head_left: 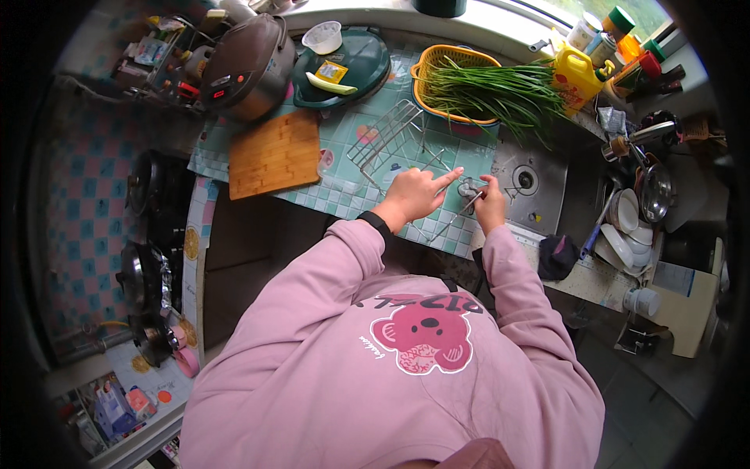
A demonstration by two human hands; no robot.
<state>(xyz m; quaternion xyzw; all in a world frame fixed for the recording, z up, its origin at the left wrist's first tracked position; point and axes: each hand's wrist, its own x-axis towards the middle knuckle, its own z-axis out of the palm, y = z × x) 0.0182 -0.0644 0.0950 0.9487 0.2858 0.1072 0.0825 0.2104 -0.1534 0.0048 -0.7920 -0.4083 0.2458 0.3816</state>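
A metal wire rack [386, 134] stands tilted over the counter, its thin bars passing around and below my hands. My left hand [416, 194] is closed at the rack, most fingers curled and the index finger stretched to the right; its grip underneath is partly hidden. Close to that fingertip, my right hand [491, 202] pinches a small crumpled grey pad [469, 187] against a bar of the rack. What the pad is made of is too small to tell.
A wooden cutting board [275, 153] lies left on the tiled-pattern counter, below a rice cooker [248, 69]. Behind are a dark green lid [344, 66] and a yellow basket [455, 55] of long green leaves [500, 86]. At right are a steel sink [539, 168] and stacked bowls [625, 234].
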